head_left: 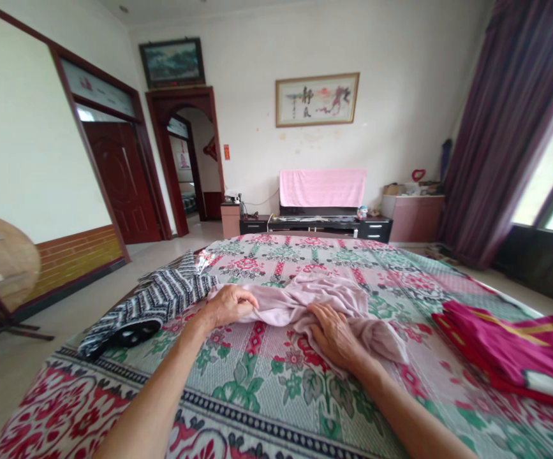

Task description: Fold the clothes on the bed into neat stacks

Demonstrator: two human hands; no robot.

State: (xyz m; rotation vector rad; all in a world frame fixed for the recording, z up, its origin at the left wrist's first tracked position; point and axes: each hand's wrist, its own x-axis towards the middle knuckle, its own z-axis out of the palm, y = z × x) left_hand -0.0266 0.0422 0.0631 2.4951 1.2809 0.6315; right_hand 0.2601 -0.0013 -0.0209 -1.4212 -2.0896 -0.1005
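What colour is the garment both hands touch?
Pale pink garment, plain and unpatterned; the head view shows it.

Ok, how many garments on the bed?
3: striped garment, left; pale pink garment, middle, left hand gripping it, right hand on it; magenta garment, right. Others may be hidden.

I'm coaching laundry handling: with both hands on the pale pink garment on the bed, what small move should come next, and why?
Probably draw the left hand leftward to pull the pale pink garment taut. It lies bunched and wrinkled on the floral bedcover; the left hand pinches its edge, while the right hand lies flat on it and could anchor it.
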